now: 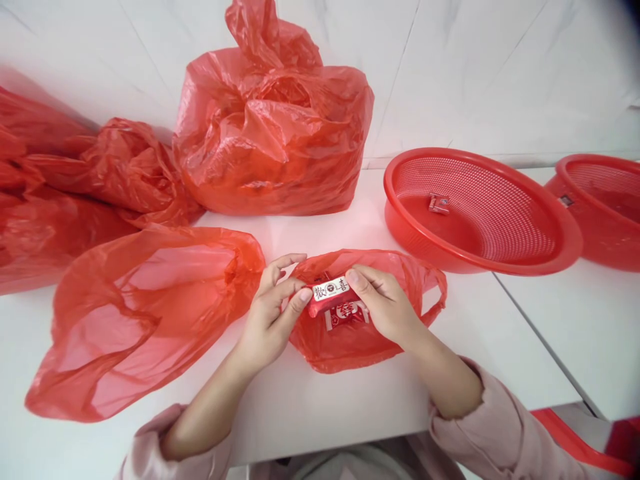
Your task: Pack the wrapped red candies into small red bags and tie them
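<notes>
Between my two hands is a small red wrapped candy [330, 291] with a white label bearing dark characters. My left hand [273, 313] pinches its left end between thumb and index finger, the other fingers curled loosely behind. The thumb and fingers of my right hand [385, 303] grip its right end. Below it lies an opened red plastic bag [340, 353], spread on the white table, with a handle loop at its right. Inside that bag, partly hidden by the held piece, rests another red packet [345, 317] with white print.
A second opened red bag [200, 340] lies to the left. Full red bags [280, 147] stand against the wall, with more bunched bags [125, 167] at far left. On the right, a red plastic basket [425, 243] holds one small packet [439, 204]; another basket [595, 220] stands beyond.
</notes>
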Tool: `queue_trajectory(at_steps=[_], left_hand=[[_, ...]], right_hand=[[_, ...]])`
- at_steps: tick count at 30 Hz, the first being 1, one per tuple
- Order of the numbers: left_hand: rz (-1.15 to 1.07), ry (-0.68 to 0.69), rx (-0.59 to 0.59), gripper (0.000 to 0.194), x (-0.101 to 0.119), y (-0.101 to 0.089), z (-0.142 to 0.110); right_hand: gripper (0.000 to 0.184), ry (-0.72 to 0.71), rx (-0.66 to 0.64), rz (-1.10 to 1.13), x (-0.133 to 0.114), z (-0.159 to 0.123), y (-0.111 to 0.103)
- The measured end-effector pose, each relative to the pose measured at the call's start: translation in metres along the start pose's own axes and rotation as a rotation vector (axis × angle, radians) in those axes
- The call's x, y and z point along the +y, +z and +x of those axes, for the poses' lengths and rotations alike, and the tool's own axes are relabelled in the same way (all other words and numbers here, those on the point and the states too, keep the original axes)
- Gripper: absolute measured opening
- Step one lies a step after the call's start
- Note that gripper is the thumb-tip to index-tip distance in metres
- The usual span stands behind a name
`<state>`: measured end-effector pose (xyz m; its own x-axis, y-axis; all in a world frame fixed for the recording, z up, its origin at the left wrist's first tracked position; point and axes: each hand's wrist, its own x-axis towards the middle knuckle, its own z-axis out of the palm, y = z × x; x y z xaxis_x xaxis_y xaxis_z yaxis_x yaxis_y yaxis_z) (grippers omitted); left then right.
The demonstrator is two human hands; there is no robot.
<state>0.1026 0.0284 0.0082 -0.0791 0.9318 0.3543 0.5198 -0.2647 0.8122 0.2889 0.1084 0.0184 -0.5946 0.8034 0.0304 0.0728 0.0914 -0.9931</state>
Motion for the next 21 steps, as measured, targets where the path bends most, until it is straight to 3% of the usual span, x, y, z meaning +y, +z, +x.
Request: queue_trajectory(at_steps=[2,5,9,15,21], left_hand=[[0.098,0.039,0.071,0.017,-0.004,0.000,0.000],[0.290,0.210,0.186,0.006,-0.009,-0.002,0.002],[0.389,0.324,0.213,0.019,-0.011,-0.002,0.004],[0.263,0.118,0.272,0.011,-0.008,0.001,0.001],[0.197,-0.030,0.118,0.017,-0.006,0.001,0.000]], right_hand=[[0.043,0.011,0.005,0.024,0.000,0.001,-0.002],[0.041,0.090,-0.056,0.157,0.002,0.004,-0.006],[0.028,0.142,-0.076,0.283,0.004,0.008,-0.011],[0.016,0.001,0.035,0.085,0.001,0.007,-0.012],[0.011,-0.169,0.039,-0.190,0.006,0.002,-0.010]])
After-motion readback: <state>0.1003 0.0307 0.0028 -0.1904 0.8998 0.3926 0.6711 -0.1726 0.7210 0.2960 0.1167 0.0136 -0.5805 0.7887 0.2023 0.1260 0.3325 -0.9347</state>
